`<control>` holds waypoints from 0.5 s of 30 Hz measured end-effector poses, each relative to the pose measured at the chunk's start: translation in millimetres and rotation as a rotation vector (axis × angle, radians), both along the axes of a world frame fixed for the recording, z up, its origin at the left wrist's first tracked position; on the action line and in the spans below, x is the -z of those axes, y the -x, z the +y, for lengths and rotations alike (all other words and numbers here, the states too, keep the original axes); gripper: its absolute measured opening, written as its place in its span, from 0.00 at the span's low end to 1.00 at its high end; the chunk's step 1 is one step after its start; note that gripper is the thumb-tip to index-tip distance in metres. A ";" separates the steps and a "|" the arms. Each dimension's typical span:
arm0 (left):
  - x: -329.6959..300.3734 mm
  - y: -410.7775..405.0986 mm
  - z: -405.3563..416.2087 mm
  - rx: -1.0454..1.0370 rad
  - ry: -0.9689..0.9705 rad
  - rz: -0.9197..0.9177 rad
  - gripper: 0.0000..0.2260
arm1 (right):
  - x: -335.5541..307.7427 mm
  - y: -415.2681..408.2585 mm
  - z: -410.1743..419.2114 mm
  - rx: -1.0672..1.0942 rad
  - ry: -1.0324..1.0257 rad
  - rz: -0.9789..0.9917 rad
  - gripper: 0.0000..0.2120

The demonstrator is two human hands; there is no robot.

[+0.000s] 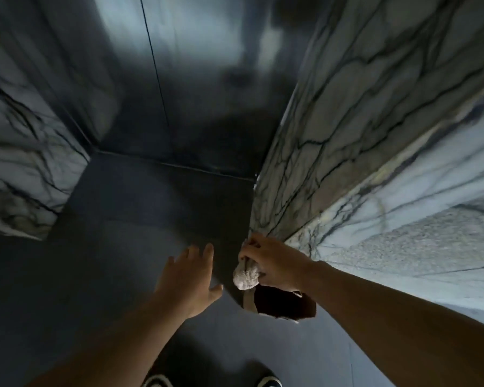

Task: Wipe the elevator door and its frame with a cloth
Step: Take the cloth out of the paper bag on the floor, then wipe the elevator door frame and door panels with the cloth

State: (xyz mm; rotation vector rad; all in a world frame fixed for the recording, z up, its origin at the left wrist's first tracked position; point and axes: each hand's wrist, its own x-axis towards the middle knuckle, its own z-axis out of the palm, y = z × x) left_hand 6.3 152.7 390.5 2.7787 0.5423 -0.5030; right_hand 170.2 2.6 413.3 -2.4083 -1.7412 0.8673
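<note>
My right hand [274, 263] squeezes the cloth [245, 276] against the frame's [333, 135] bottom edge. My left hand [189, 277] is open, holding nothing.

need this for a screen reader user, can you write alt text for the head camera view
Seen from above, the right hand presses a bunched pale cloth against the bottom edge of a veined marble door frame. The left hand hovers open and empty over the dark floor, with closed metal elevator doors ahead.
</note>
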 end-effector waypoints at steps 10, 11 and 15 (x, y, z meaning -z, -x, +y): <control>-167.5 4.6 150.4 -0.123 -0.214 -0.134 0.39 | -171.3 -4.9 164.9 -0.095 -0.239 -0.161 0.27; -180.8 6.2 161.5 -0.129 -0.220 -0.154 0.39 | -185.4 -5.3 176.2 -0.105 -0.251 -0.173 0.27; -243.3 17.9 214.3 -0.169 -0.291 -0.232 0.39 | -253.5 -2.0 225.8 -0.147 -0.312 -0.223 0.26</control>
